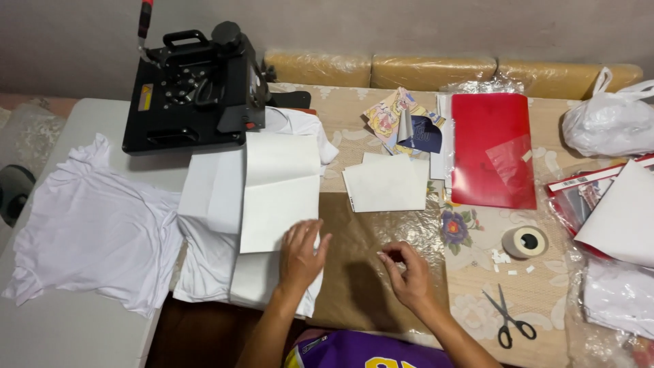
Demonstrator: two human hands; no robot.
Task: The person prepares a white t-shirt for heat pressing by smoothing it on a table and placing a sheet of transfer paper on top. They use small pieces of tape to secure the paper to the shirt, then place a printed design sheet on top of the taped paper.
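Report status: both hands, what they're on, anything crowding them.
Left hand flat on white sheet. Right hand pinched over brown paper, contents unclear. Scissors and tape roll lie apart.

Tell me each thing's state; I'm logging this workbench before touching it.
Heat press: shut.
White T-shirt: spread flat, crumpled.
White sheet: flat, creased.
Left hand: resting on sheet.
Right hand: fingers pinched.
Red folder: closed.
Scissors: slightly open.
Plastic bag: tied.

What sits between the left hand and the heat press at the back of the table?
Between the left hand and the black heat press lie only flat white paper sheets over white fabric. Nothing upright blocks the way. The right hand is off to the side, on the brown sheet.
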